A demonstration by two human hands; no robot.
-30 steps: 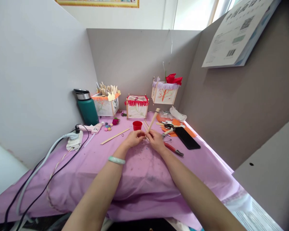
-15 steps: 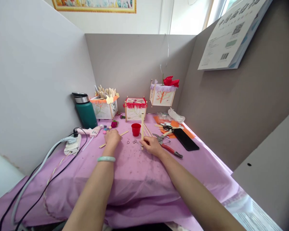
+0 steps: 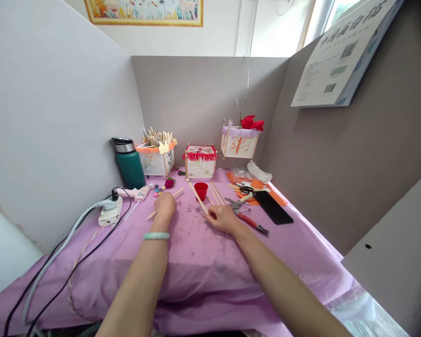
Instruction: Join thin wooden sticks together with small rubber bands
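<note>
My right hand (image 3: pixel 221 218) is closed on the lower end of a pale wooden stick (image 3: pixel 197 195), which leans up and to the left beside a red cup (image 3: pixel 201 190). Over another wooden stick (image 3: pixel 178 193) on the purple cloth (image 3: pixel 189 243) rests my left hand (image 3: pixel 164 206), its fingers bent down around the stick. Small dark rings (image 3: pixel 198 209) lie between the hands. Several thin sticks (image 3: pixel 217 194) lie right of the cup, near red-handled pliers (image 3: pixel 249 220).
A green bottle (image 3: pixel 129 164), a box of sticks (image 3: pixel 156 161) and a red-fringed box (image 3: pixel 200 163) stand at the back. A phone (image 3: pixel 273 207) lies right; a power strip (image 3: pixel 110 211) and cables lie left. A box with a red flower (image 3: pixel 239 142) hangs behind.
The stick in my right hand has tipped from upright to leaning left. My left hand has stayed by its stick, which is now angled more steeply. The camera view has shifted slightly.
</note>
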